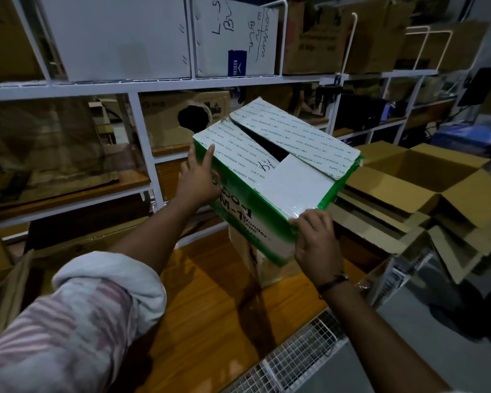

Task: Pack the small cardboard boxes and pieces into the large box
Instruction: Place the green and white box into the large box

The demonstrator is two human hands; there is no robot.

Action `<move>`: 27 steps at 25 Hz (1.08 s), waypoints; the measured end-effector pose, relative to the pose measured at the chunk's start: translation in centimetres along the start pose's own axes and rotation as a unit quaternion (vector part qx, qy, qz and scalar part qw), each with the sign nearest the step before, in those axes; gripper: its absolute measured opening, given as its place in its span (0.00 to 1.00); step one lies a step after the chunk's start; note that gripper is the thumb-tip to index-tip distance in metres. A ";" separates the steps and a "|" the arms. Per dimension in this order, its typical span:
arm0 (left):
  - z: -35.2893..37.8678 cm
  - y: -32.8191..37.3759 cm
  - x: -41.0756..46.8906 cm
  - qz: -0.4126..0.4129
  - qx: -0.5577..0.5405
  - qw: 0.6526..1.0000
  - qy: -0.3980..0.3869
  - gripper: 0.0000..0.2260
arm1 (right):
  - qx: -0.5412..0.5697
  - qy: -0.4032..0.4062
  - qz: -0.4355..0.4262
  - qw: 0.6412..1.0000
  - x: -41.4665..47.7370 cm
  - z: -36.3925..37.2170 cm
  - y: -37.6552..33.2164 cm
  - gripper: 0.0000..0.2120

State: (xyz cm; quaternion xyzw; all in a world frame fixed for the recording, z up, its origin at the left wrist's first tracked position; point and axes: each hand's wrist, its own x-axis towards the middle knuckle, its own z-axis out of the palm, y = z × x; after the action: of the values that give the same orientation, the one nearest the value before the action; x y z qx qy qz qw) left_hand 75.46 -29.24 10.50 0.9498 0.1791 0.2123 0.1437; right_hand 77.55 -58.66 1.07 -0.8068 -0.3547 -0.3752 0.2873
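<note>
Fingers (206, 158) of the left hand (199, 180) are straight and spread, pressing flat on the far-left end face of the green-and-white box (295, 182). Fingers (309, 221) of the right hand (318, 246) are curled over the near lower corner, gripping the top edge there. The box sits centre frame, held tilted between the two hands. It is above a smaller brown box (255, 259) that stands on the wooden surface (210, 307); whether the two touch, I cannot tell. The large open box (425, 163) is at right of frame, flaps out, just beside the held one. The top flaps of the held box are not sealed: a dark gap runs between them and one flap edge is lifted. Contents are not visible. Judgement: the box is probably light to moderate, since one flat palm and one corner grip carry it at a tilt. The corrugated walls are stiff at edges and corners and weaker mid-panel. Glossy tape covers the top and looks slippery, so a flat press could slide. Better hold: opposite ends low down, or under the bottom edges, never by the loose flaps. Keep the opening upward when lowering it into the large box, lest anything spill.
</note>
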 end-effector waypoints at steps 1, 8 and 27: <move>-0.1 0.0 -0.2 0.001 0.003 1.000 0.000 0.51 | 0.018 -0.011 -0.003 1.000 -0.5 -0.3 0.2 0.11; -2.3 -2.8 -3.1 0.034 -0.034 0.996 0.071 0.48 | 0.170 -0.049 0.013 0.984 -3.4 -2.9 4.9 0.10; 2.0 -5.7 -21.9 -0.219 -0.244 0.923 0.202 0.42 | 0.181 -0.118 0.090 0.972 3.3 3.2 -1.3 0.51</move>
State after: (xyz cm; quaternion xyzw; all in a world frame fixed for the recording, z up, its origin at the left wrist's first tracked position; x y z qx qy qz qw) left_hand 56.27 -33.34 -0.88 0.7592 0.3506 0.4003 0.3749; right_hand 79.41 -54.36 2.24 -0.8087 -0.3739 -0.1794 0.4171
